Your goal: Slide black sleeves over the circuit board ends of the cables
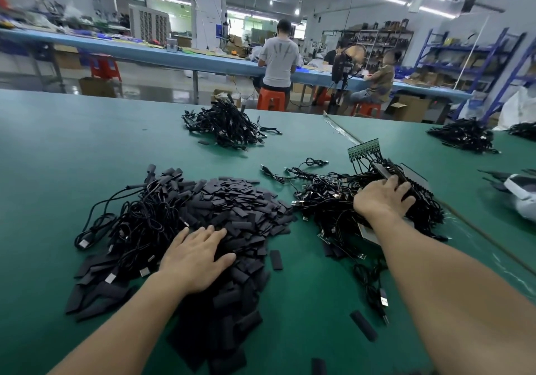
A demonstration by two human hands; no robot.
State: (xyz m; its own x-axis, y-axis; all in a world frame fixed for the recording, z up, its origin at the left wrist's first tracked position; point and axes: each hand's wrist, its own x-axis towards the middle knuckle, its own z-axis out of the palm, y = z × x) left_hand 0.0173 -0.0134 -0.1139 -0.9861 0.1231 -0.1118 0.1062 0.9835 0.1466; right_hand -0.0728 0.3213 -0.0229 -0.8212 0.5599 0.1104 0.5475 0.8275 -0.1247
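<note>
Black sleeves (232,200) lie heaped under the flat, relaxed left hand (197,258). The right hand (383,197) curls onto the cables (333,200); I cannot tell whether it grips. Best pinch one sleeve, free one cable, and feed squarely.

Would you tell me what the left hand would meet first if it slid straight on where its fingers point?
The left hand would most likely push straight into the pile of black sleeves it rests on.

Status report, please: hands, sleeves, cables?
Left hand flat on sleeve pile. Right hand on cable tangle, grip unclear. No obstruction seen.
</note>
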